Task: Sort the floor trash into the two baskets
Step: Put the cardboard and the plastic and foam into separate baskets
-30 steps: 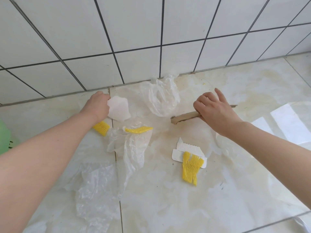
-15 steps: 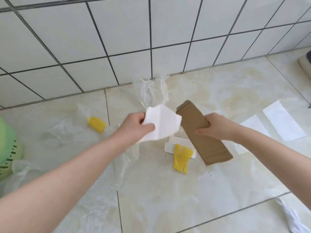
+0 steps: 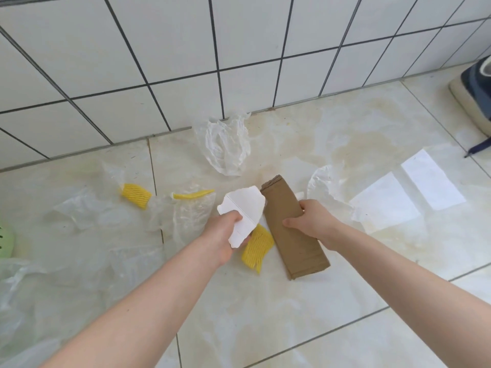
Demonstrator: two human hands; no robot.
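Note:
My left hand (image 3: 224,235) grips a torn white paper piece (image 3: 243,211) above the floor. Beside it, my right hand (image 3: 310,221) holds a flat brown cardboard piece (image 3: 292,232) by its right edge. A yellow foam net (image 3: 256,248) lies on the floor below both hands. More yellow foam nets (image 3: 134,195) (image 3: 192,194) lie to the left among clear plastic bags (image 3: 180,216). Another crumpled clear bag (image 3: 224,147) sits by the wall. A sliver of a green basket (image 3: 5,241) shows at the left edge.
A white tiled wall (image 3: 186,49) runs across the back. White paper sheets (image 3: 382,203) (image 3: 431,179) and a clear bag (image 3: 326,187) lie on the floor at right. A blue-and-white shoe (image 3: 475,86) is at the far right. More clear plastic (image 3: 21,293) lies lower left.
Both hands lifted their pieces off the floor: the left raised the white paper from near the wall, the right raised the cardboard. The two hands have come together over the yellow net.

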